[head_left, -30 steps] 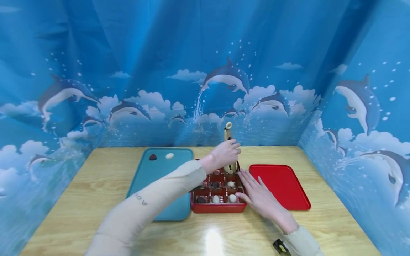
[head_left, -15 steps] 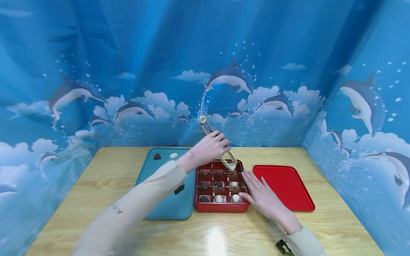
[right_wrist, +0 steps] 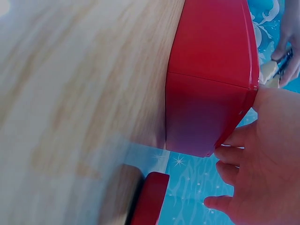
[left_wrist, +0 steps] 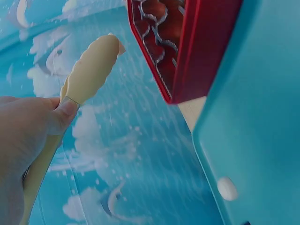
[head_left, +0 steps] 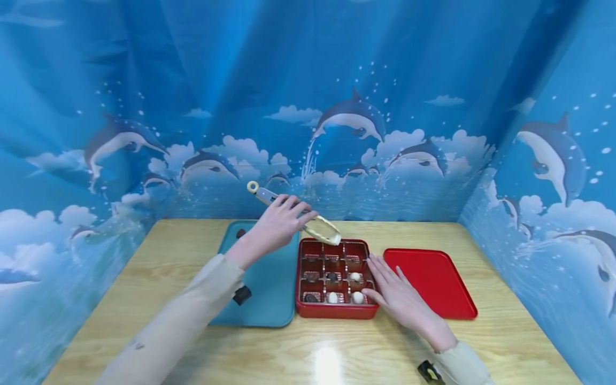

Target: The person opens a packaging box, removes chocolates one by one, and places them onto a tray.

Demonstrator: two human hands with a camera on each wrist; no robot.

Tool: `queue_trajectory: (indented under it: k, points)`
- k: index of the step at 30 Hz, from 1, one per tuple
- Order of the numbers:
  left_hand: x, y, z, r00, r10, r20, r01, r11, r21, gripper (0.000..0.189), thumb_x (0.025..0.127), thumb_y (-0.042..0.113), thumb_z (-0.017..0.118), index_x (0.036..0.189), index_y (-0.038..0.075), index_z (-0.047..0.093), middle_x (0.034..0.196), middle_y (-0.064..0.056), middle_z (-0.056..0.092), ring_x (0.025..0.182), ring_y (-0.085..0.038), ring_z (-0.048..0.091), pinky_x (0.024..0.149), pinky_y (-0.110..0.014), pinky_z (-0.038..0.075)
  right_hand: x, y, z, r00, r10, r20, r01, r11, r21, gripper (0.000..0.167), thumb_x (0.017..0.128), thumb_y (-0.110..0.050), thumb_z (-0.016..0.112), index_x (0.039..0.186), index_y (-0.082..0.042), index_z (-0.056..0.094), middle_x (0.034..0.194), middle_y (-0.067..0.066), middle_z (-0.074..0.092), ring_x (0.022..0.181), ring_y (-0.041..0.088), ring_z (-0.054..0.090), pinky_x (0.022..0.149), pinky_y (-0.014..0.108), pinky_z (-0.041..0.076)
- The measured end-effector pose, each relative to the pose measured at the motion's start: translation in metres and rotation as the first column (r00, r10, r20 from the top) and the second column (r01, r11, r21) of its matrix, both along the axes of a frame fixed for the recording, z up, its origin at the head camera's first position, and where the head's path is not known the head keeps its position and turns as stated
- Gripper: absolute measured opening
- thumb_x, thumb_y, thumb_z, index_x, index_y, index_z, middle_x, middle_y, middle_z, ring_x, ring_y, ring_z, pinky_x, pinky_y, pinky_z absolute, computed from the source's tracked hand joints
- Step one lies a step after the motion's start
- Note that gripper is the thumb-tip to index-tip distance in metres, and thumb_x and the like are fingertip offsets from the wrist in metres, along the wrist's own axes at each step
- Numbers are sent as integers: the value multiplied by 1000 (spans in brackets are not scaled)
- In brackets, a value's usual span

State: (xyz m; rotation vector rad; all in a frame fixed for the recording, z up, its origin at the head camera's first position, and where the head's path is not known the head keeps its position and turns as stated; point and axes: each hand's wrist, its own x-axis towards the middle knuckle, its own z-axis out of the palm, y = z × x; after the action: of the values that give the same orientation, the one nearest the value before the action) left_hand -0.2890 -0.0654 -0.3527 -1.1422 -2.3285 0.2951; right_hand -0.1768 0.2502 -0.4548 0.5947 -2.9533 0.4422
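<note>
My left hand (head_left: 279, 222) grips a pair of cream-coloured tongs (head_left: 321, 230) by the middle, tilted, with the tips over the back edge of a red compartment box (head_left: 337, 311). In the left wrist view the tongs (left_wrist: 93, 68) look nearly closed; I cannot tell whether anything is between their tips. Dark and white chocolates sit in the box's front and middle compartments, among them a white chocolate (head_left: 357, 297) and a dark chocolate (head_left: 332, 276). My right hand (head_left: 401, 297) lies with straight fingers along the box's right rim, thumb at the front corner.
A blue tray (head_left: 269, 299) stands left of the box. A dark chocolate (head_left: 240, 233) shows at its back; a white chocolate (left_wrist: 227, 188) appears in the left wrist view. To the right lies a red lid (head_left: 433, 283). A dolphin-print curtain (head_left: 308, 107) closes off the back.
My left hand has moved left with the tongs, lifting their tips from the back right compartment and swinging their ringed end leftward. The right hand has stayed at the box.
</note>
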Motion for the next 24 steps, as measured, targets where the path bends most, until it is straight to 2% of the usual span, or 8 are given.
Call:
queue_trajectory:
  k: [5,14,19,24]
  points:
    - [1,-26,-4,999,37,0,-37,997,63,43,97,23,70,139,19,62,126,-5,64,115,-28,57,102,-46,44,-1,0,-1,1000,-5,17,5,1000,-6,78,102,-48,55,159,-2,28,165,18,25,152,40,21,119,65,19]
    - [1,-69,-10,985,161,56,-167,978,129,44,95,20,73,137,16,63,127,-10,64,114,-32,57,100,-49,45,-2,2,-1,1000,-5,8,5,1000,-1,79,103,-52,52,159,-1,28,165,19,26,152,40,21,119,64,20]
    - [-1,-86,-16,975,216,51,-221,968,117,39,93,15,75,131,12,67,121,-13,65,108,-34,59,96,-50,47,-1,2,-1,1000,0,-5,0,1000,-2,78,103,-50,52,158,0,29,164,21,27,151,41,22,118,65,21]
    - [-8,-90,-27,959,278,64,-282,958,61,36,93,15,75,129,10,68,117,-14,65,107,-35,59,94,-49,47,-1,1,-1,1000,0,3,0,1000,-4,78,102,-49,54,159,-1,28,165,20,26,151,41,22,118,66,20]
